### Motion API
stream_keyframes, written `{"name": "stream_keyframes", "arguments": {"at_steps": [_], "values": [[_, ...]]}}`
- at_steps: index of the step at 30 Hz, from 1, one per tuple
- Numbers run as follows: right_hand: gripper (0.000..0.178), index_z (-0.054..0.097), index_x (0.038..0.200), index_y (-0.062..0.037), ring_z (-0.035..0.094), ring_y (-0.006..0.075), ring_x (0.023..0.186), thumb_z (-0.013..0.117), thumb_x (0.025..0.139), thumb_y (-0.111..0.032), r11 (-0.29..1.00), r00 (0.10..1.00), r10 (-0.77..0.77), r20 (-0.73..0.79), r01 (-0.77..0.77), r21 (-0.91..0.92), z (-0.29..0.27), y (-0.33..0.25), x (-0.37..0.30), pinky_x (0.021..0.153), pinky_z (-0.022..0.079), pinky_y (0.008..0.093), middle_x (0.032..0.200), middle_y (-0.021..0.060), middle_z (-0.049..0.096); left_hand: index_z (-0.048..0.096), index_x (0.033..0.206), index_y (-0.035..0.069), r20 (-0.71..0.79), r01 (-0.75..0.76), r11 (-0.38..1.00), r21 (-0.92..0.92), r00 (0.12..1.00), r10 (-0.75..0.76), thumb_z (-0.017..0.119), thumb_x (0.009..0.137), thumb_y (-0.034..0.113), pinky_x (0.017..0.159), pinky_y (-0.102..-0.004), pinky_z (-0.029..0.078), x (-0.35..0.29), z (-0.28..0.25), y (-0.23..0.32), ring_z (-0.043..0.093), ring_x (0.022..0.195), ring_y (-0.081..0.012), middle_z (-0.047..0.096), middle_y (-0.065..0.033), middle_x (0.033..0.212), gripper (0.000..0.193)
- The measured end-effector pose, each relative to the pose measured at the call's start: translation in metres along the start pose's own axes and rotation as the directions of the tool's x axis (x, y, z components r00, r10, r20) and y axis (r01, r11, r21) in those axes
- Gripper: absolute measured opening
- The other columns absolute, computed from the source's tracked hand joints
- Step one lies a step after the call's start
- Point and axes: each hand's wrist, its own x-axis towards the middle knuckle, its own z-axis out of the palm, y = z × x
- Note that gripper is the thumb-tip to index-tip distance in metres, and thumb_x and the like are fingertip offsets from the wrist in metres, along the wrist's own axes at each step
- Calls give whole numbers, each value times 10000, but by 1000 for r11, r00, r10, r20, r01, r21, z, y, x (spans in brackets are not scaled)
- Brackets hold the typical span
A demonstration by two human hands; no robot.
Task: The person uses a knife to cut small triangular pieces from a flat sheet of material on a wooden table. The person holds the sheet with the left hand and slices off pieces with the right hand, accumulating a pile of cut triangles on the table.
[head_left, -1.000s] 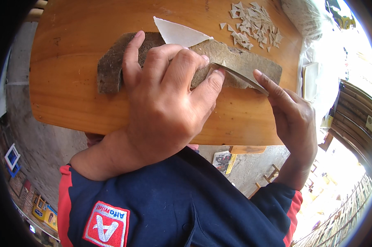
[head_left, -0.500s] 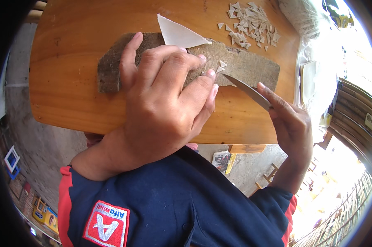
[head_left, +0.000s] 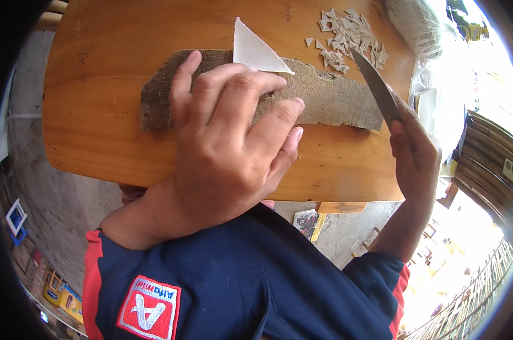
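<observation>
My left hand [head_left: 228, 136] lies over a worn wooden board [head_left: 338, 102], its fingers spread and bent a little. Beyond those fingertips a white triangular sheet [head_left: 255, 52] sticks up past the board's far edge; the fingers hide its near side, so I cannot tell how firmly they press it. At the right, my right hand [head_left: 416, 144] grips a knife [head_left: 376, 88], blade pointing up and left. The tip reaches the near side of a scatter of small white cut pieces [head_left: 353, 37] on the table.
The wooden table [head_left: 106, 113] has rounded corners and carries the board. A clear plastic bag [head_left: 421, 28] bulges at the far right edge. Below the table's near edge a small wooden ledge [head_left: 341, 207] and a printed box [head_left: 307, 222] show.
My right hand has swung the knife up and right, from the board to the scattered pieces. The small pieces by the blade have left the board. My left hand has barely shifted.
</observation>
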Motion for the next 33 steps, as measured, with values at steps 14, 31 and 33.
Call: {"name": "stream_keyframes", "arguments": {"at_steps": [14, 31, 33], "values": [[347, 678, 1306, 5, 588, 101, 679, 640, 964, -37, 888, 977, 215, -3, -195, 416, 20, 1, -53, 641, 474, 264, 929, 71, 706, 770, 967, 169, 87, 24, 993, 114, 996, -34, 845, 768, 167, 1104, -600, 308, 5, -4, 0, 532, 1152, -286, 628, -27, 1194, 212], [335, 690, 1260, 24, 728, 184, 939, 631, 932, 47, 857, 985, 144, -96, -76, 510, 48, -15, -74, 856, 526, 265, 1094, 148, 761, 776, 861, 133, 44, 36, 994, 105, 998, -41, 842, 765, 139, 1011, -452, 388, 16, 2, 9, 566, 1080, -283, 671, -49, 1146, 116], [327, 692, 1263, 16, 706, 155, 870, 635, 942, 34, 850, 984, 160, -80, -96, 517, 48, -15, -82, 809, 523, 251, 1049, 130, 763, 773, 853, 130, 37, 25, 992, 120, 999, -30, 844, 760, 136, 1012, -450, 389, 12, 1, 12, 563, 1084, -281, 669, -47, 1143, 117]]}}
